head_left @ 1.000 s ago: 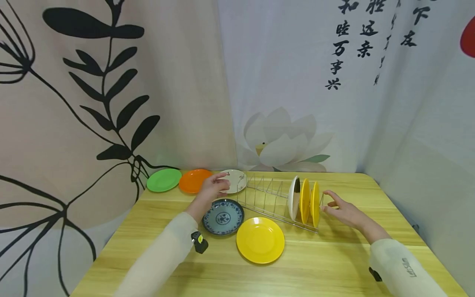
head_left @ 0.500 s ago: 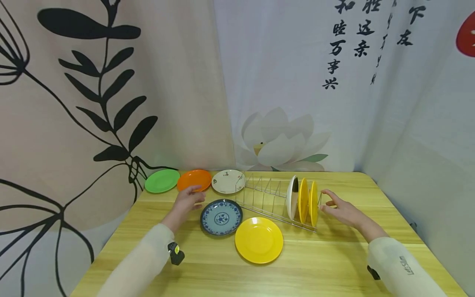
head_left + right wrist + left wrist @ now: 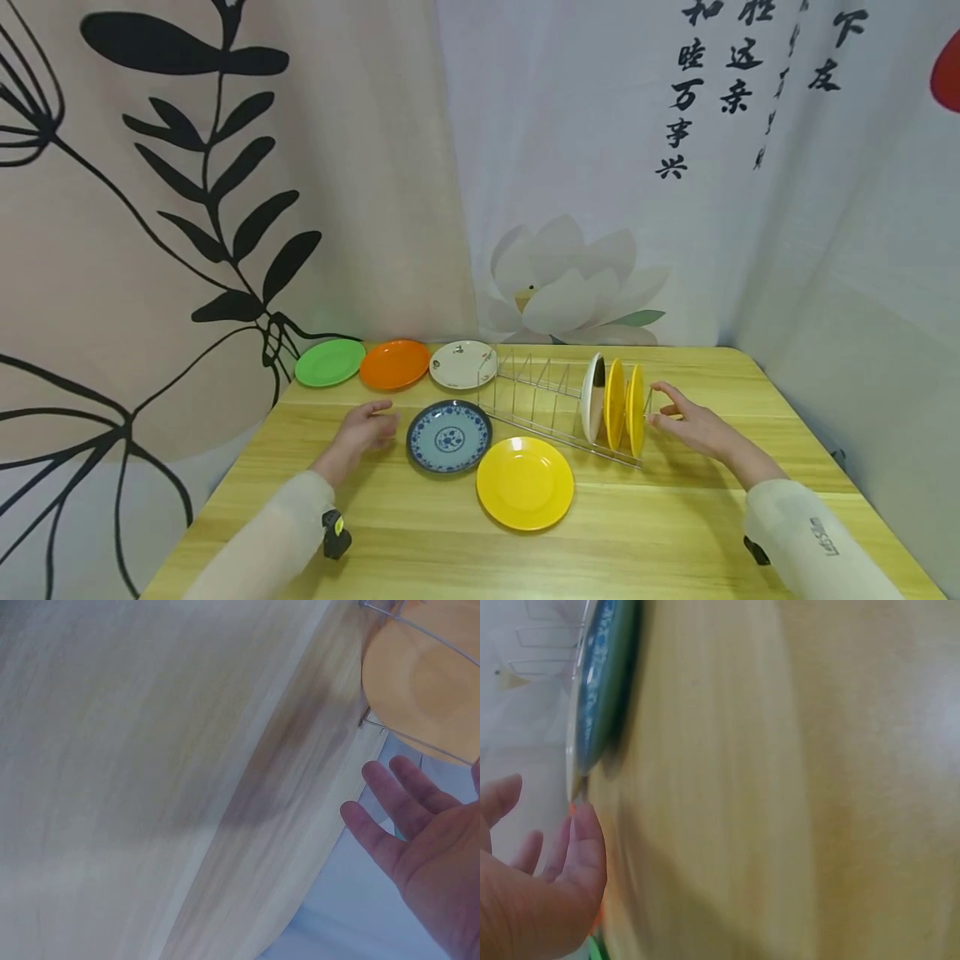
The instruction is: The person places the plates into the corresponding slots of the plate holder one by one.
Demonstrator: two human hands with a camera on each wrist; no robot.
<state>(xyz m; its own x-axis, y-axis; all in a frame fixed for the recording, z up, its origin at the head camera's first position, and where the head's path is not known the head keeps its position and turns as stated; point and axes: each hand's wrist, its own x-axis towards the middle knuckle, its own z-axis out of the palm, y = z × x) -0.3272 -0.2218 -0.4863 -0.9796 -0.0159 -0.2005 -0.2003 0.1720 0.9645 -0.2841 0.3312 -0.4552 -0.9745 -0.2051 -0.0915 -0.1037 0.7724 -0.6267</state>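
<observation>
My left hand (image 3: 358,435) is hanging above the pale wooden table (image 3: 637,533), and its fingers are spreading loosely, with nothing pinched between them. The round blue plate with a dark rim and a floral pattern (image 3: 450,437) is lying flat just to the right of these fingertips, and a gap is showing between. My left hand is clearly the nearer one to it. Being round, this plate is offering no long axis; in the left wrist view its edge is facing my fingers.

The silver wire rack (image 3: 540,429) is standing to the right of the blue plate and a little behind it, its long axis running from the far left toward the near right. My right hand (image 3: 697,429) is waiting at its right end, thumb and forefinger standing apart; whether they are touching the wire, I cannot tell. Beside them, two round yellow plates (image 3: 615,406) are standing upright in the slots. A third round yellow plate, lying flat (image 3: 525,483), is resting nearer to me, just beside the blue one.
</observation>
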